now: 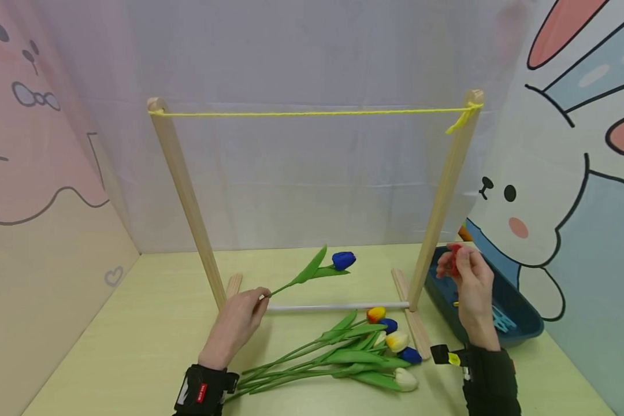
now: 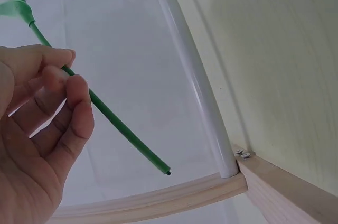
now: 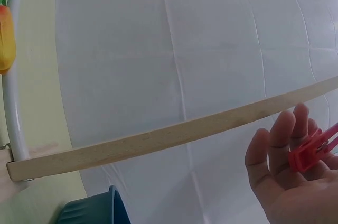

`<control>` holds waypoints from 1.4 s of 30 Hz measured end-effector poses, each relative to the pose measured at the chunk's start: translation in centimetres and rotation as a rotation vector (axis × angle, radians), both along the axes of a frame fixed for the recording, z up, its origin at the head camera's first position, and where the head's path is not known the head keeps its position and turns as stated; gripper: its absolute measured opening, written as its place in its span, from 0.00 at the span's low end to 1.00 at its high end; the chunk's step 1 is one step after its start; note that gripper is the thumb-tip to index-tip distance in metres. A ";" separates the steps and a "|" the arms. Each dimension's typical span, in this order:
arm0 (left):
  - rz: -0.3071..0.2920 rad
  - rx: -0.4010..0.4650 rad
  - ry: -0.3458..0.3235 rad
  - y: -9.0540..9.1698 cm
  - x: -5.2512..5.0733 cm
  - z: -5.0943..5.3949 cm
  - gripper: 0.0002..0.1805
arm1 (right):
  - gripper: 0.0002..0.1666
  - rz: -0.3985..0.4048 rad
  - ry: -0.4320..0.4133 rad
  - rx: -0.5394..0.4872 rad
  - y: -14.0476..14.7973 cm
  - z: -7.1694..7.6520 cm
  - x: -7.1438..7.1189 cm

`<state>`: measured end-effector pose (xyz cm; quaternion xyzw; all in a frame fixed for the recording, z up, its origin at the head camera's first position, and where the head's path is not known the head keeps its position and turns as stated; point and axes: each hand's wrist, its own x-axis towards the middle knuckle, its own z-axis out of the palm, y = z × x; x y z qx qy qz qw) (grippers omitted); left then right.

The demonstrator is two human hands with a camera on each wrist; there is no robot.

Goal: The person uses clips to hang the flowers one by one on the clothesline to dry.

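Pointing its bud to the right, a blue flower (image 1: 311,268) is up off the table (image 1: 130,335). The left hand (image 1: 239,325) pinches its green stem (image 2: 129,133). The right hand (image 1: 473,286) pinches a red clip (image 3: 310,152) near a dark blue tub (image 1: 525,331). More flowers (image 1: 353,356) lie together on the table. Yellow string (image 1: 312,113) joins two wooden posts (image 1: 189,202).

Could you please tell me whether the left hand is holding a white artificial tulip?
No, the left hand pinches the thin green stem of a blue artificial tulip.
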<state>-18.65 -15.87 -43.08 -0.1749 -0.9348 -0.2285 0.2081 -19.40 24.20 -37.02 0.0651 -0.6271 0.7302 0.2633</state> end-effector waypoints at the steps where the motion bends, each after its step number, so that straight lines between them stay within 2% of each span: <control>1: -0.005 0.010 0.007 0.0 0.0 0.1 0.06 | 0.14 0.004 0.000 0.002 0.0 0.0 0.0; 4: -0.017 0.034 0.042 0.0 0.0 0.3 0.06 | 0.14 0.007 0.000 0.006 0.1 0.0 0.0; 11: -0.028 0.121 0.180 0.1 0.1 0.6 0.07 | 0.14 0.007 0.003 0.010 0.1 0.0 -0.1; 14: -0.004 0.176 0.254 0.2 0.1 0.7 0.08 | 0.14 0.012 0.005 0.008 0.1 0.0 -0.1; 20: 0.076 0.258 0.466 0.3 -0.2 0.9 0.09 | 0.13 0.011 0.003 0.013 0.1 -0.1 -0.1; 23: 0.096 0.322 0.530 0.3 -0.3 1.1 0.09 | 0.13 0.005 -0.005 0.009 0.1 -0.1 -0.1; 27: 0.095 0.437 0.564 0.3 -0.4 1.3 0.10 | 0.12 -0.017 -0.019 0.007 0.0 0.0 -0.1; 34: 0.074 0.636 0.538 0.1 0.0 1.6 0.11 | 0.10 -0.057 -0.025 0.047 -0.3 0.1 -0.1; 38: 0.064 0.689 0.515 0.1 0.1 1.9 0.10 | 0.10 -0.029 0.005 0.034 -0.4 0.0 -0.2; 42: 0.067 0.701 0.516 0.1 0.2 2.3 0.10 | 0.09 -0.002 0.032 0.016 -0.5 -0.1 -0.2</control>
